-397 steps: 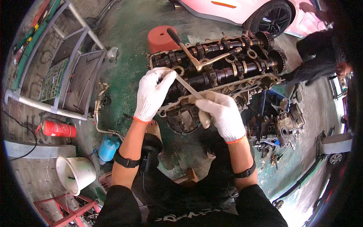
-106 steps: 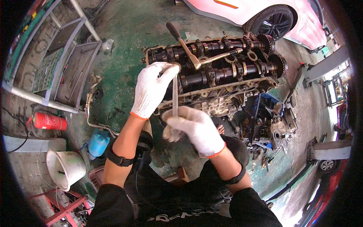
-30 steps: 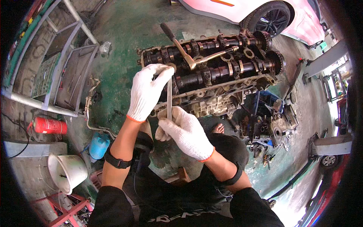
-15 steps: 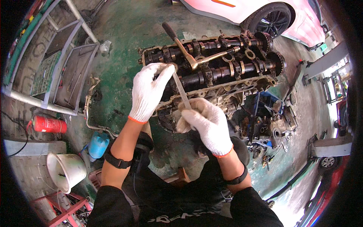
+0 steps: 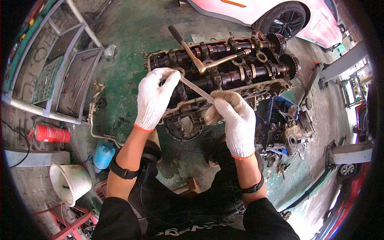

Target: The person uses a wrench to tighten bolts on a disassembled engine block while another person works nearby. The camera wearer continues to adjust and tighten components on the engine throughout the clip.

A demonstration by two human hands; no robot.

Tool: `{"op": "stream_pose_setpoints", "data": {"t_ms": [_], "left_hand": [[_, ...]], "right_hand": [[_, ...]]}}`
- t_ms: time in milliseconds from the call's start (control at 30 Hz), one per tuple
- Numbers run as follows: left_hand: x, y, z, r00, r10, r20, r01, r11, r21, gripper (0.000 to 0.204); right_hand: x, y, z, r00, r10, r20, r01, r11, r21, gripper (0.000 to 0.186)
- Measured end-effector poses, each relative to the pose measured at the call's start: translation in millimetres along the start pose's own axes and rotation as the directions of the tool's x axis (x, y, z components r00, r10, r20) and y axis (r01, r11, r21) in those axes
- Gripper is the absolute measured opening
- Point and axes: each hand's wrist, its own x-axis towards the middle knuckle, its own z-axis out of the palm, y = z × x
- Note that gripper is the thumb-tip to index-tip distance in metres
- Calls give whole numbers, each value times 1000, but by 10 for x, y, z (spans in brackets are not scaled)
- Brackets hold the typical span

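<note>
Both of my hands wear white knitted gloves with orange cuffs. Thumb and fingers of my left hand [image 5: 155, 94] are closed in a pinch at the upper left end of a thin, flat, pale strip [image 5: 197, 89]. The strip slants down to my right hand [image 5: 236, 122], whose thumb and curled fingers grip its other end. Its exact kind does not show. Just beyond lies a greasy cylinder head [image 5: 230, 92] with two camshafts and round sprockets at the right. A ratchet wrench [image 5: 186, 50] with a dark handle and a long brassy extension rests on top.
At left stand a metal rack [image 5: 60, 72], a red fire extinguisher [image 5: 52, 133], a blue jug [image 5: 104, 154] and a white bucket [image 5: 78, 184]. Engine parts [image 5: 286, 134] crowd a blue crate at right. A pale pink car [image 5: 228, 11] is parked beyond; a lift post [image 5: 348, 64] rises at right.
My right hand has moved up and to the right, turning the strip from steep to a flatter slant. My left hand keeps its pinch, shifted slightly left in view.
</note>
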Motion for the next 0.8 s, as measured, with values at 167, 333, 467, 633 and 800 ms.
{"op": "stream_pose_setpoints", "data": {"t_ms": [167, 333, 467, 633, 800], "left_hand": [[-6, 1, -1, 999, 31, -11, -31, 999, -6, 28], [-11, 29, -20, 1000, 2, -2, -1, 999, 33, 28], [11, 51, -49, 999, -21, 39, 19, 999, 43, 31], [55, 55, -117, 991, -3, 132, -10, 994, 105, 35], [56, 51, -121, 988, 1, 154, -11, 998, 62, 35]], "right_hand": [[-9, 9, 15, 1000, -1, 0, 1, 1000, -4, 25], [-33, 10, 45, 1000, 8, 27, -8, 1000, -11, 26], [-25, 3, 36, 995, 38, 96, -35, 999, -31, 25], [-2, 31, 29, 938, 251, 238, -246, 968, -51, 26], [-7, 106, 124, 894, 329, 305, -368, 926, 81, 27]]}}
